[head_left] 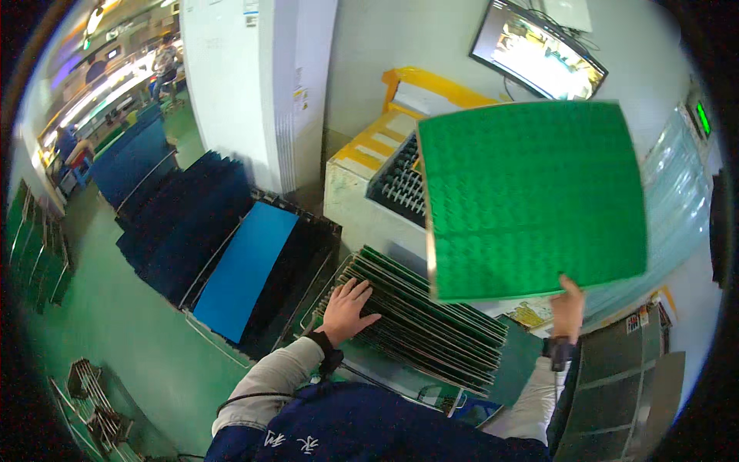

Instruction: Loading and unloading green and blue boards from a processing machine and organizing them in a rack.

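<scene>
A large green circuit board panel (531, 200) with a faint repeating pattern is held up in front of me on the right. My right hand (568, 308) grips its lower edge, thumb on the near face; the fingers behind it are hidden. Below, a row of similar green panels (431, 331) stands on edge, packed close together in a rack. At the left end of that row rests my left hand (348, 309), fingers spread over the panels' upper edges and not closed round any. The raised panel hides part of the machine behind it.
Behind the panel stands a white machine with black rollers (400, 181) and yellow tape. A rack of dark panels with a blue sheet (246, 269) is on the left, near a white cabinet (231, 92). A monitor (539, 50) hangs above; a grey cabinet (616, 385) stands right.
</scene>
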### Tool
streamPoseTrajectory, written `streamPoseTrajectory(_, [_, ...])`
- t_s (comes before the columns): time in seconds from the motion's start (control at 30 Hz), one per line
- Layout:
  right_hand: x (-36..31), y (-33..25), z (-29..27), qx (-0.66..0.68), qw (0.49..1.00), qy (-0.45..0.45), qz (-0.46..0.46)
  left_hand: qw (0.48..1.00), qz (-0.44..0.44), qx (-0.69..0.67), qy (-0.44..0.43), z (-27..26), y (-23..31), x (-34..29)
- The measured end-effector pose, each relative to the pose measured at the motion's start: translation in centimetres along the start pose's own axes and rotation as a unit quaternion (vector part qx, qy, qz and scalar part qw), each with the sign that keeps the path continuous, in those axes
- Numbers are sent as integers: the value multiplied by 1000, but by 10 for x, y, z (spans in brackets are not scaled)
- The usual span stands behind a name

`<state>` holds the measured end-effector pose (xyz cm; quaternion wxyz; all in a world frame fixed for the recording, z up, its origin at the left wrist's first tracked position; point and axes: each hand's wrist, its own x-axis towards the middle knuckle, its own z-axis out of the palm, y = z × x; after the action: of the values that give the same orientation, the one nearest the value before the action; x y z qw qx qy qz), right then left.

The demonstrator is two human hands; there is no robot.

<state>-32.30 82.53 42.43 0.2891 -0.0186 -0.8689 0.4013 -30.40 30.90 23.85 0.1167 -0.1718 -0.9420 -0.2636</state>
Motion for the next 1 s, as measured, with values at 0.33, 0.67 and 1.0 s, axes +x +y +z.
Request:
streamPoseTrajectory(0.33, [-118, -2, 145, 522, 790, -75, 313, 999, 7, 28, 12, -3, 8, 8])
streamPoseTrajectory(0.67, [-137, 11, 193, 615, 619, -71, 483, 998, 22, 56, 10, 5, 5, 12])
streamPoseTrajectory(1.0, [-120, 8, 207, 585, 643, -125, 479, 997, 9, 72, -2, 8, 9, 17])
